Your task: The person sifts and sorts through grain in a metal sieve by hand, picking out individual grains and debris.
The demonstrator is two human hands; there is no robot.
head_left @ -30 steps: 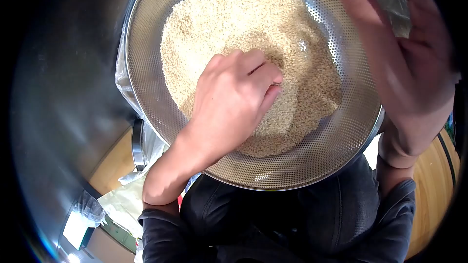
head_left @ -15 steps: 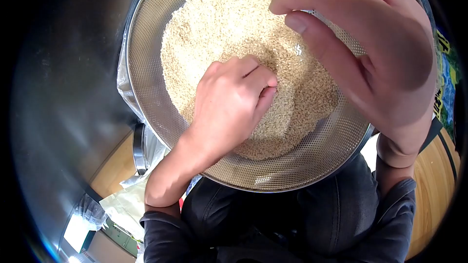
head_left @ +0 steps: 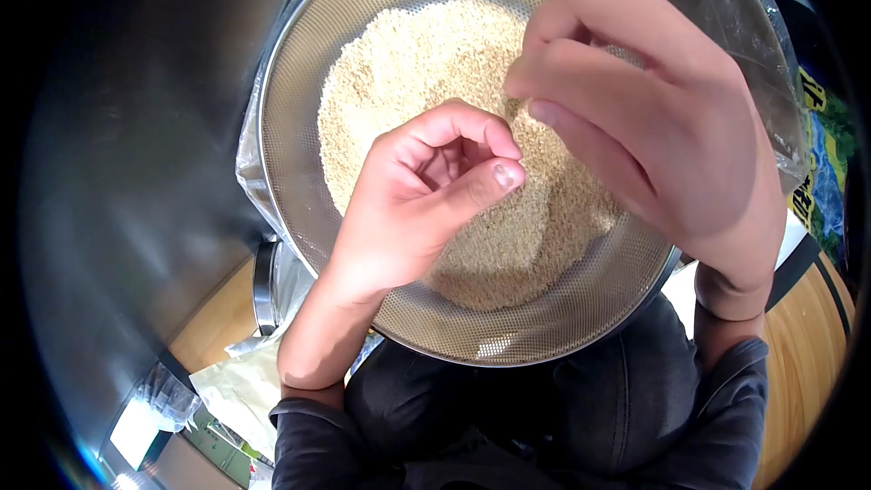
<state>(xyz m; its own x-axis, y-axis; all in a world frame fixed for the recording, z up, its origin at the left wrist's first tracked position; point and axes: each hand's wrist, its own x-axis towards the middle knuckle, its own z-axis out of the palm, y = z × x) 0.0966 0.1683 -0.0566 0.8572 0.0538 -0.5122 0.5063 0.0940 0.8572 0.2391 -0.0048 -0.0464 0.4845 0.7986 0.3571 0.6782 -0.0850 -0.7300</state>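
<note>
A wide metal mesh sieve (head_left: 304,141) holds a heap of pale, rice-like grains (head_left: 426,45). Over the middle of the heap is my left hand (head_left: 422,186), thumb tip and index fingertip pressed together in a pinch; whatever lies between them is too small to make out. Nearer the lens, my right hand (head_left: 635,113) hovers above the sieve's right side. Its thumb and fingertips are drawn together, and I cannot see what they hold, if anything. The two pinches are close to each other but apart.
Clear plastic sheeting (head_left: 748,54) shows around the sieve's rim. A printed bag (head_left: 824,159) stands at the right, above a wooden surface (head_left: 803,363). My lap (head_left: 581,399) is below the sieve. At lower left are a pale bag (head_left: 238,387) and crumpled clear plastic (head_left: 168,399).
My left hand has turned from knuckles-up so its pinch faces the camera. My right hand has moved down, closer to it. The sieve appears slightly lower and to the right.
</note>
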